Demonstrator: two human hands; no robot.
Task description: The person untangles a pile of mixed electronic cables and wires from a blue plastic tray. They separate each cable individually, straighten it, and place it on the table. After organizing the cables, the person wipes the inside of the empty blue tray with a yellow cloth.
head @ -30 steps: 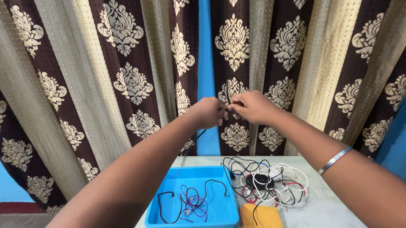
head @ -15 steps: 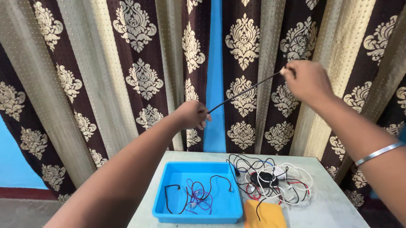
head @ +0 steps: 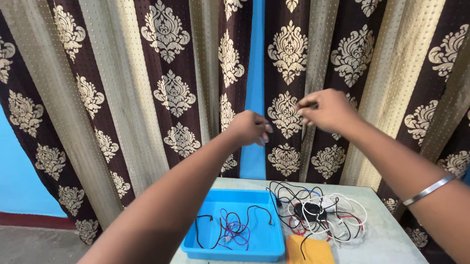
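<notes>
One grey table (head: 384,236) (patterned curtains (head: 171,87) behind).

Your picture is bright and the light is soft and even, with no strong glare anywhere. You can see the curtain (head: 171,92) patterns clearly, so that part is sharp. Your left hand (head: 249,128) and right hand (head: 325,110) look a little smeared at the fingers. Your arms near the bottom edge look big and soft. The surface (head: 390,241) has only faint shadows under the wires (head: 321,212). The blue tray (head: 239,246) shows strong, clean colour.
</notes>
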